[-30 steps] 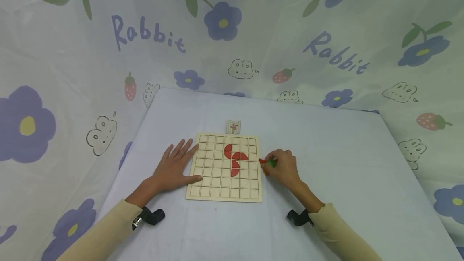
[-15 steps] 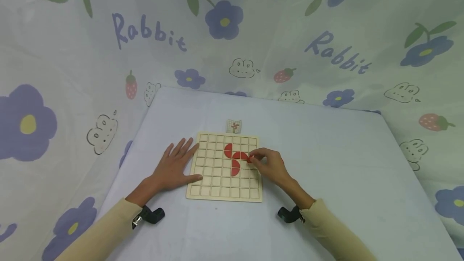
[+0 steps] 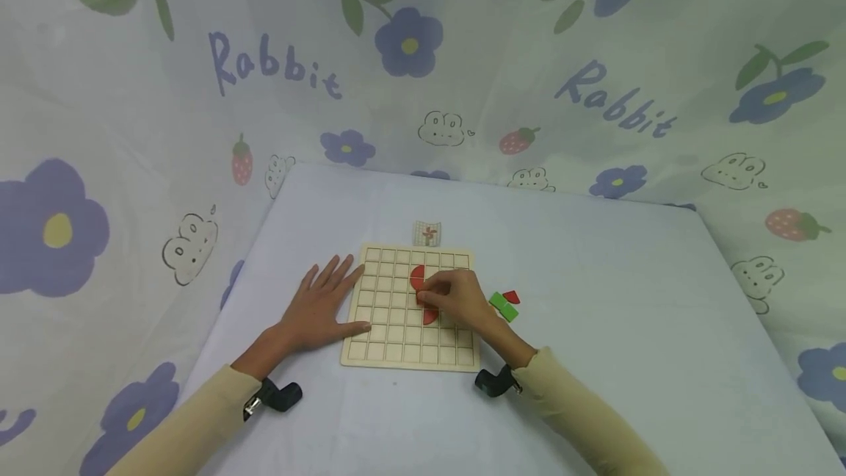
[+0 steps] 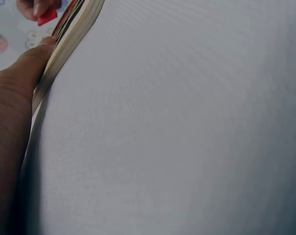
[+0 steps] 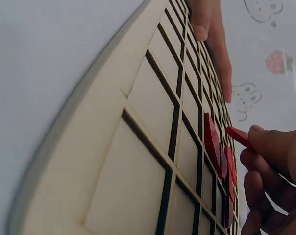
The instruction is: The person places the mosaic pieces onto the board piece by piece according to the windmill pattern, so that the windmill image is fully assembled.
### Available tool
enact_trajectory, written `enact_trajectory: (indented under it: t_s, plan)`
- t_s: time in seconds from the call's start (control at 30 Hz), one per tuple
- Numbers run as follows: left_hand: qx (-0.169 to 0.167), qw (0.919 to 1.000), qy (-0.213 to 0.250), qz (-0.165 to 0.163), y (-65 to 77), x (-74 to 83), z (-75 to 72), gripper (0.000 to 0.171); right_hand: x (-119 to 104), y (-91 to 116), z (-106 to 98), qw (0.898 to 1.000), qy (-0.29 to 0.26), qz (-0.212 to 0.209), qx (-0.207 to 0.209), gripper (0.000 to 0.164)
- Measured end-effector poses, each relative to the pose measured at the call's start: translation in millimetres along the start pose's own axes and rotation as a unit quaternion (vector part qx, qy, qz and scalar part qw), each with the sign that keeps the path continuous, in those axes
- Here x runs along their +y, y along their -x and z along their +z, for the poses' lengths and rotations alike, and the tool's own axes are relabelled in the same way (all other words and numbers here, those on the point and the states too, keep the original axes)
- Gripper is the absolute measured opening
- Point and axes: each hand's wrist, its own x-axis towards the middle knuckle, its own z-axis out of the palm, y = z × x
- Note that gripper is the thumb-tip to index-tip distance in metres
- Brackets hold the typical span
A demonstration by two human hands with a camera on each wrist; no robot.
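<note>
My left hand (image 3: 317,308) lies flat bracing the grid board (image 3: 386,329) while my right hand (image 3: 456,300) pinches a red piece (image 5: 238,136) over its cells.

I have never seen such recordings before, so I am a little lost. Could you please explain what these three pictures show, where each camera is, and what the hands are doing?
There is no machine here: a person works with two bare hands and wears three cameras. The head view looks down at a table covered with a pale cloth. The other two views come from cameras on the wrists, so they look along the surface from very close.

On the table lies a wooden grid board with red curved pieces set in its squares. The left hand rests flat against the board's left edge. The right hand is over the board's middle and pinches a small red piece, as the right wrist view shows. Right of the board lie a green piece and another red piece. Behind the board is a small pattern card.
</note>
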Motion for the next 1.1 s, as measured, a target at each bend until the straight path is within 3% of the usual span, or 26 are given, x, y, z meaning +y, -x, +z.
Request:
enact_trajectory:
  t_s: [0.13, 0.5, 0.67, 0.8, 1.1]
  plan:
    - [0.002, 1.0, -0.003, -0.002, 0.3, 1.0, 0.9, 0.11, 1, -4, 5, 0.999, 0.02, -0.029, 0.014, 0.01]
    - [0.01, 0.9999, 0.002, 0.003, 1.5, 1.0, 0.2, 0.11, 2, -9, 13, 0.988, 0.141, -0.047, 0.029, 0.008]
    - [0.006, 1.0, 0.0, 0.006, 1.2, 0.3, 0.4, 0.109, 0, -8, 10, 0.982, 0.182, -0.052, 0.013, 0.015]
    - [0.005, 1.0, -0.002, 0.004, 1.6, -0.1, 0.2, 0.109, 0, -7, 8, 0.976, 0.202, -0.085, -0.007, 0.02]
    - [0.007, 1.0, 0.005, 0.004, 1.2, 0.5, -0.5, 0.109, -1, -10, 6, 0.932, 0.32, -0.171, -0.021, 0.014]
